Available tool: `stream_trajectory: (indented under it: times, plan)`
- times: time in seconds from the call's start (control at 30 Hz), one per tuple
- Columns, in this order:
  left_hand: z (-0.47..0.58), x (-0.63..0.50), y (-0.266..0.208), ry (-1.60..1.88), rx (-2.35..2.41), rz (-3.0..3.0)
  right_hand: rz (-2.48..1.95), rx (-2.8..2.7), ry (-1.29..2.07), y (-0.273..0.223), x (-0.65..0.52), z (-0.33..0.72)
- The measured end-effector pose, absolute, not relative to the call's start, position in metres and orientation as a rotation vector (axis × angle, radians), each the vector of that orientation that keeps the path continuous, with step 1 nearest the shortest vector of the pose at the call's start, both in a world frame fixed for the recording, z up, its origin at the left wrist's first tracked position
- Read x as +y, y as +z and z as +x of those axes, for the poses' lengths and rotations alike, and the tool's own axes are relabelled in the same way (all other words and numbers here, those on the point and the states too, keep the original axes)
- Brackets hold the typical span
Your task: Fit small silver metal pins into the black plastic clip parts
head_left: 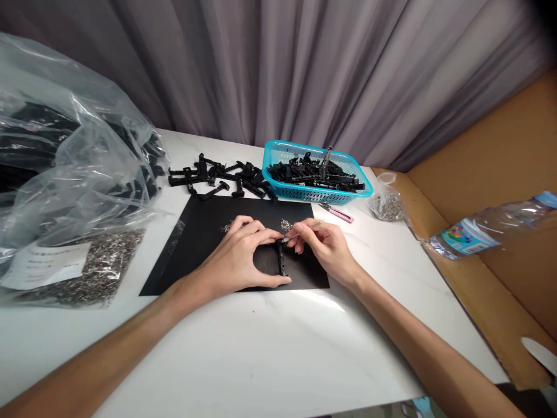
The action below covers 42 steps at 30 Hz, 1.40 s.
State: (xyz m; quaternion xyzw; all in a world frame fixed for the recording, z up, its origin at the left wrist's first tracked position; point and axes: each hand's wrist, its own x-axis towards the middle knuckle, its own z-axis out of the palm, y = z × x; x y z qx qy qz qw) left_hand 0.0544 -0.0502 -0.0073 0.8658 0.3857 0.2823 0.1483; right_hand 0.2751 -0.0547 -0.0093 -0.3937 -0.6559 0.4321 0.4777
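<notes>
My left hand (239,252) holds a narrow black plastic part (282,259) upright between thumb and fingers, the thumb at its near end and the fingertips at its far end. In my right hand (324,247) a thin metal tool, perhaps tweezers (295,235), is pinched, its tip meeting the far end of the part. Both hands are over a black mat (191,244). Small piles of tiny metal pieces (286,224) lie on the mat beyond my fingers; one is partly hidden by my left hand.
A blue basket (304,193) full of black parts stands behind the mat, with loose black parts (217,174) left of it. Nearby lie a pink cutter (339,213) and a small bag (387,203). Large plastic bags (104,174) fill the left; a bottle (487,229) lies right.
</notes>
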Motion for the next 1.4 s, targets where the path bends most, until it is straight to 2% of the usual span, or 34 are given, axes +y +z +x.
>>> stream_trajectory:
  times: [0.67, 0.87, 1.07, 1.27, 1.4]
  plan:
    - [0.055, -0.048, -0.009, 0.814, 1.086, 2.489, -0.975, -1.721, 1.048, -0.006, -0.058, 0.276]
    - [0.055, -0.049, -0.005, 0.817, 1.103, 2.563, -1.026, -1.749, 0.522, 0.002, -0.057, 0.285]
    - [0.051, -0.048, 0.0, 0.985, 1.245, 2.634, -1.07, -2.022, 0.493, -0.006, -0.072, 0.265]
    - [0.045, -0.041, -0.003, 0.943, 1.215, 2.663, -1.179, -2.129, 0.26, -0.02, -0.074, 0.25]
    - [0.029, -0.025, -0.003, 1.054, 1.397, 2.463, -1.12, -2.033, 0.057, -0.016, -0.06, 0.257]
